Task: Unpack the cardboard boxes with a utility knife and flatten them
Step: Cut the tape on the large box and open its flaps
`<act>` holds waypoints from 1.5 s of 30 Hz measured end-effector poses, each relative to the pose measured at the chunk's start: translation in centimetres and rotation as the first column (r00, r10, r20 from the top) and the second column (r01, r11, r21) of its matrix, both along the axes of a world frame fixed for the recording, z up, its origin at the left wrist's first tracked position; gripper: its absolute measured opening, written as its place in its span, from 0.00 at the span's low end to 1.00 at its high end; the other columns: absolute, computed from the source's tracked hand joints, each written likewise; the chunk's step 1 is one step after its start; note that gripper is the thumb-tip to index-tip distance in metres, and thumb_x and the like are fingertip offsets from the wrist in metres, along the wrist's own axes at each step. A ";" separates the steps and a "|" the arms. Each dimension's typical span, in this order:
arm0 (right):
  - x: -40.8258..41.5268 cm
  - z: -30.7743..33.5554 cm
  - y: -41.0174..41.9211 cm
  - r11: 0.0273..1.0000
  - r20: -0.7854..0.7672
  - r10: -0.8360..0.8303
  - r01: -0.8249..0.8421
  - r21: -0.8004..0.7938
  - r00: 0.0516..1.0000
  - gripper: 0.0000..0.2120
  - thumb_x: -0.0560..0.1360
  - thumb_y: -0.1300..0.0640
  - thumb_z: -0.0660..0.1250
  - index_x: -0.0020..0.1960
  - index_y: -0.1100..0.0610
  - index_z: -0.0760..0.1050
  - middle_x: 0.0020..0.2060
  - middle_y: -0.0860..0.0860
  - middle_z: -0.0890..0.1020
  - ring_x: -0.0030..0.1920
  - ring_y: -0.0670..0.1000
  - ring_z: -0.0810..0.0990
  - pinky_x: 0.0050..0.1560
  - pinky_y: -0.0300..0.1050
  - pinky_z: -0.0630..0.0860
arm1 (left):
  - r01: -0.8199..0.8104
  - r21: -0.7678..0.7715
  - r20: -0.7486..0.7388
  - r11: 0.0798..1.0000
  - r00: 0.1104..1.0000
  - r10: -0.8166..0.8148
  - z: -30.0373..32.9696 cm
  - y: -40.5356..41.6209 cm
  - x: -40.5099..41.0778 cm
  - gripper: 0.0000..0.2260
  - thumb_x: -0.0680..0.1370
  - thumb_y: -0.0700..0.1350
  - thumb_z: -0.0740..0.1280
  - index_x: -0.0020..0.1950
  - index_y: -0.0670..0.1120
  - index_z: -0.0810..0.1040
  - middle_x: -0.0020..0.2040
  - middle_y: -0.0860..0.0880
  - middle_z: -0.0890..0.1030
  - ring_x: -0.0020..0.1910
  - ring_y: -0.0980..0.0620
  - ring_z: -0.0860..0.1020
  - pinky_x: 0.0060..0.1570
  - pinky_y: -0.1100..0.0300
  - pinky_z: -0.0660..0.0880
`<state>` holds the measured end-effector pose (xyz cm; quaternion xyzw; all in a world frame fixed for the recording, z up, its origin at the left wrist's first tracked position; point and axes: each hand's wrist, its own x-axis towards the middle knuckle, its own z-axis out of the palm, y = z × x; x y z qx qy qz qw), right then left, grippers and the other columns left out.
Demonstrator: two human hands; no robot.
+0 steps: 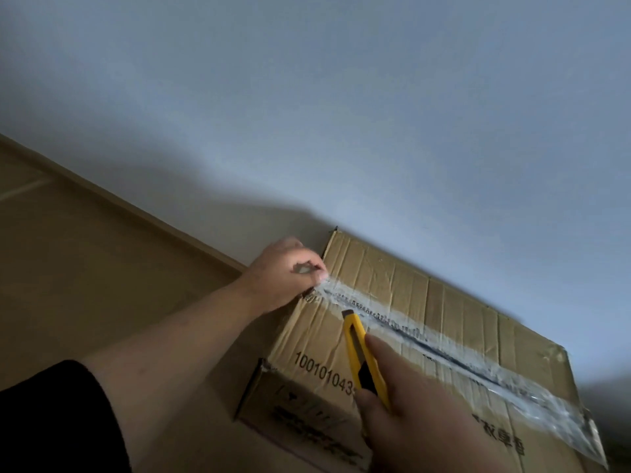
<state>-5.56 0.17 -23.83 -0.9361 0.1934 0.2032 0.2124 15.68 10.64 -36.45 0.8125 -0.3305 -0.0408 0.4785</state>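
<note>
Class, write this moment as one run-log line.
left hand: pinches tape end | right hand: grips utility knife, tip near seam | cardboard box: flaps closed

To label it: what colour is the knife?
Yellow with a black slider, seen in the head view.

Left arm's stretched way out, dark sleeve pushed up past the elbow, left hand (285, 273) with fingers (316, 269) curled in a pinch. Right hand (423, 414) sits lower and closer, wrapped in a grip, index finger laid out straight.
</note>
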 end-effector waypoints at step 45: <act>-3.7 -3.4 -5.8 0.999 0.020 0.051 -0.051 0.001 0.998 0.35 0.82 0.52 0.56 0.77 0.35 0.35 0.48 0.47 0.79 0.43 0.49 0.77 0.39 0.42 0.74 | -0.310 0.407 -0.272 0.859 0.857 0.438 5.0 -4.0 -4.1 0.10 0.70 0.47 0.77 0.43 0.48 0.76 0.45 0.47 0.79 0.49 0.45 0.79 0.53 0.53 0.76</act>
